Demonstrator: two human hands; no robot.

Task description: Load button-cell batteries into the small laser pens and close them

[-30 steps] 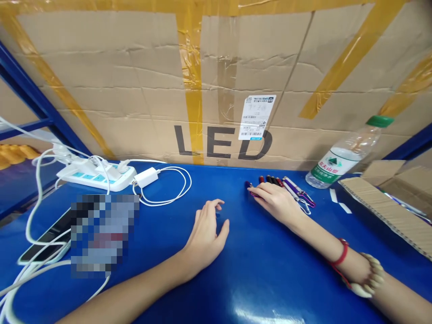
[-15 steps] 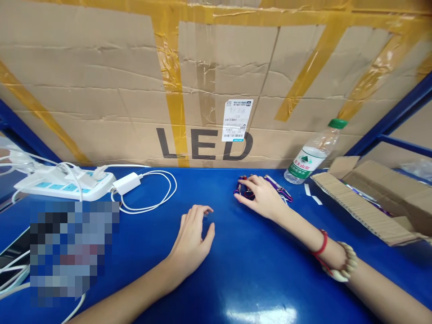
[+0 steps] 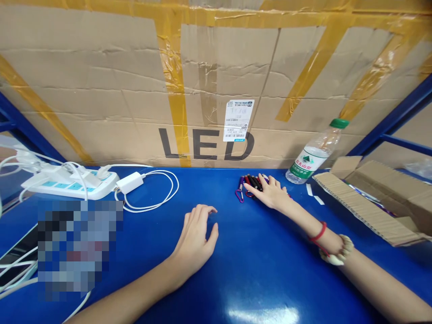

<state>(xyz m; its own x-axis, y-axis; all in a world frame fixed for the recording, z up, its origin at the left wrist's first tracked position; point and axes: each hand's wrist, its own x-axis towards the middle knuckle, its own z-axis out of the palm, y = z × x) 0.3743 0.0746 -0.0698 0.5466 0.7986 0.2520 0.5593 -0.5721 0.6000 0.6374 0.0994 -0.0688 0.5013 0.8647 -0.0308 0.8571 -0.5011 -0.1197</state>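
Observation:
A row of slim metal cylinders with carabiner clips (image 3: 249,183), in purple, red and black, lies side by side toward the back of the blue table. My right hand (image 3: 272,192) rests over the right part of that row, thumb and fingers apart, hiding several of the cylinders. On the table to the left, my left hand (image 3: 198,234) hovers or rests with its fingers loosely curved and the thumb apart, nothing between them. A purple carabiner (image 3: 239,195) points toward me from the left end of the row.
Behind the table (image 3: 249,265) stands a large taped carton (image 3: 128,90). At right are a water bottle (image 3: 308,157), white paper strips (image 3: 318,200) and an open cardboard box (image 3: 367,211). At left lie a power strip (image 3: 101,185), white cables (image 3: 158,206) and a dark phone-like device (image 3: 20,249).
My right hand has shifted slightly right, uncovering more of the row; the cylinders at its left now lie straighter, side by side. My left hand keeps its pose.

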